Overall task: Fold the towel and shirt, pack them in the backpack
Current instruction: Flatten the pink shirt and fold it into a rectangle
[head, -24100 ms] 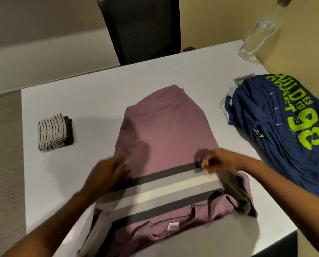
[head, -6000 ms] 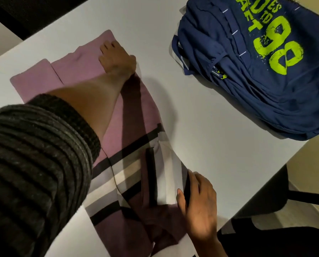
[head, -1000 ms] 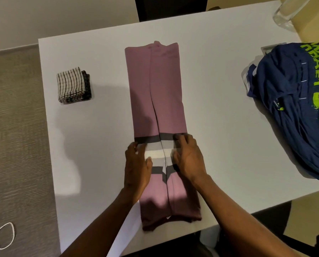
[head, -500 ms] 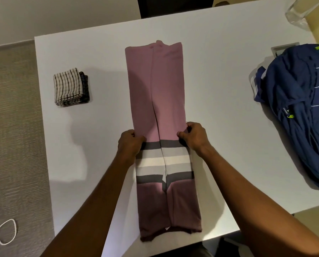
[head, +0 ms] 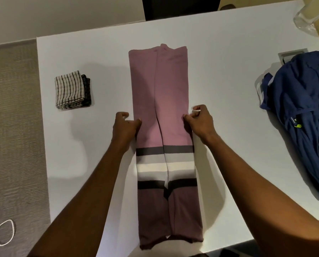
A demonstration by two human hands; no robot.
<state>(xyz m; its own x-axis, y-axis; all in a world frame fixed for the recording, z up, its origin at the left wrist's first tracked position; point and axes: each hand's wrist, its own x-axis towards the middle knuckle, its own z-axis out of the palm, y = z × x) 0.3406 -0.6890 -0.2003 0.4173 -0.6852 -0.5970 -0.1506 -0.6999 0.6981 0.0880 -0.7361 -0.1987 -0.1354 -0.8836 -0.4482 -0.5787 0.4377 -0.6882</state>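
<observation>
- We are pinching the shirt [head: 166, 127] at mid-length, left hand [head: 124, 127] on its left edge, right hand [head: 199, 121] on its right, fingers closed on the cloth.
- The shirt is lying as a long strip on the tabletop [head: 229, 80], its long axis running away from us.
- Both arms are reaching forward evenly; the next fold looks crosswise.
- The folded towel [head: 71, 92] is sitting left, the backpack [head: 303, 117] right.

On the table [head: 229, 75], towel [head: 72, 93] lies left of the shirt [head: 164, 112], backpack [head: 303, 117] right
</observation>
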